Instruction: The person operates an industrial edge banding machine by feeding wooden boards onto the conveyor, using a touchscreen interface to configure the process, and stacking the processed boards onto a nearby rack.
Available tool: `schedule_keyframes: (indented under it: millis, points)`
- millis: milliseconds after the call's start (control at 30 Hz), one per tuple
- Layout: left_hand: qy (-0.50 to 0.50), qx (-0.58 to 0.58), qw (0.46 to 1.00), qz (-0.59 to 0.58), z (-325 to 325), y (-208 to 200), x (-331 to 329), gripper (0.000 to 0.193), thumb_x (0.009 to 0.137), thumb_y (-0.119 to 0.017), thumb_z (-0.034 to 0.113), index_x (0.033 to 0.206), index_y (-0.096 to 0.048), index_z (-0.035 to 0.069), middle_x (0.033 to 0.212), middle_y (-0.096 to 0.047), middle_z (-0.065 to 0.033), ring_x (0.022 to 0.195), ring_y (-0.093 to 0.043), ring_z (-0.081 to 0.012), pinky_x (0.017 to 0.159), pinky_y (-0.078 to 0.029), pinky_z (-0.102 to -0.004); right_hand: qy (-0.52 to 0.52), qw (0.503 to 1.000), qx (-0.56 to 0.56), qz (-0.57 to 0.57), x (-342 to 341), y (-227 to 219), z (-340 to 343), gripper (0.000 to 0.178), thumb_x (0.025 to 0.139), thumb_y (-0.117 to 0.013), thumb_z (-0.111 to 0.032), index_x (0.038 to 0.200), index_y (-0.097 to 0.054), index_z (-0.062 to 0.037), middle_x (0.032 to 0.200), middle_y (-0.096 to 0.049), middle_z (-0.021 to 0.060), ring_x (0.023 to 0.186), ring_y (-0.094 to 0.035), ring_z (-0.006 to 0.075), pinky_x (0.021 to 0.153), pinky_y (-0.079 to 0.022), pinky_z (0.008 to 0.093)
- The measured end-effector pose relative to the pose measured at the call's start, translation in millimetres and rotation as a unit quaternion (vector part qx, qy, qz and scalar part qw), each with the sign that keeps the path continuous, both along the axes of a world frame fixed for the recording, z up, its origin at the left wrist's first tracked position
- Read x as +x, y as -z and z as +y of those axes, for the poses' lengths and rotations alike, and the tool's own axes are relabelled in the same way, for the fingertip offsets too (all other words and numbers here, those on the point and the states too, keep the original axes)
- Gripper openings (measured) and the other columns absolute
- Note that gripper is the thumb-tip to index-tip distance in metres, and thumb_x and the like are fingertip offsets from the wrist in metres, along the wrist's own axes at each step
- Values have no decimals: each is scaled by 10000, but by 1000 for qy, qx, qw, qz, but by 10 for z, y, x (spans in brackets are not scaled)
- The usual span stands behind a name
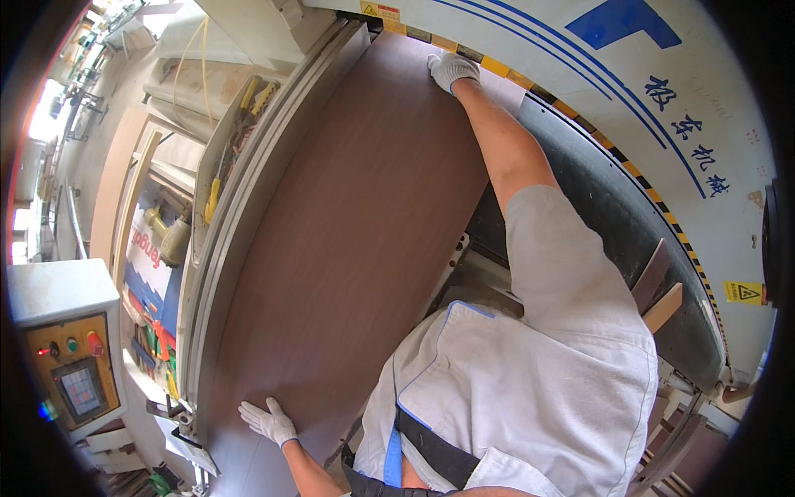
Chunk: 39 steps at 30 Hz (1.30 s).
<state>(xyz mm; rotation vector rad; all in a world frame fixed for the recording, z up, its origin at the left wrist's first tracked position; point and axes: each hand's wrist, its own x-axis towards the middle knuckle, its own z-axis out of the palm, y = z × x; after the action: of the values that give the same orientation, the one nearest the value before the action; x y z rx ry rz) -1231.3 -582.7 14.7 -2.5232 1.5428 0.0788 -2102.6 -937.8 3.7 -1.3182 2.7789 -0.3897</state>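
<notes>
A long dark-brown wood-look board (348, 207) stretches from the near left to the far top along a metal rail. My left hand (268, 421), in a white knit glove, lies on its near end with the fingers spread. At the far end, my right hand (454, 71), gloved the same way, reaches out under the machine's striped edge and rests on the board. The right fingers look extended, with nothing visible in them.
A large white machine (530, 41) with a black-and-yellow striped edge arches over the far right. The metal rail (273, 166) borders the board's left side. A control box (66, 348) with a screen stands left. Tools and a yellow-handled screwdriver (213, 199) lie beyond the rail.
</notes>
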Motion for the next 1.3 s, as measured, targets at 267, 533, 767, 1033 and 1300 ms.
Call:
schedule_keyframes:
  millis: [267,533,767,1033,1300]
  points:
    - [6,11,1000,-12,21,-5,73,903,1065,-525,547,1708,-208,-2,1784,-186,-237,1648,-173,-406,1332,-151,-523,-15,1000,-12,-15,80,-26,21,634,1057,-468,-552,1353,-704,-44,1342,-709,256,1282,-672,412,1095,-522,509]
    - [-3,5,1000,-8,74,13,136,909,1063,-517,563,1711,-209,4,1788,-184,-228,1652,-164,-397,1333,-143,-524,5,999,-52,-12,202,-79,88,577,1035,-507,-513,1253,-743,-34,1289,-724,270,1213,-700,419,1037,-551,512]
    - [-7,-7,1000,-2,53,-9,63,936,1060,-493,629,1711,-219,15,1787,-192,-222,1652,-170,-392,1329,-159,-530,-149,982,-107,48,1152,-395,535,616,934,-663,-559,1112,-755,24,1215,-708,226,1193,-664,377,1060,-505,483]
    - [-3,-35,999,13,42,-50,4,968,1050,-454,689,1701,-249,2,1783,-200,-233,1649,-177,-402,1325,-138,-549,-410,908,-87,10,3181,-388,1840,907,907,-639,-678,1421,-603,69,1484,-529,243,1395,-463,398,1213,-325,483]
    - [349,-23,928,126,681,-432,-1087,1195,735,-872,576,1573,-362,-107,1689,-281,-351,1598,-185,-531,1318,-115,-604,-373,927,-28,-29,3799,-481,2003,1007,939,-622,-687,1584,-441,66,1699,-353,249,1588,-280,419,1320,-180,496]
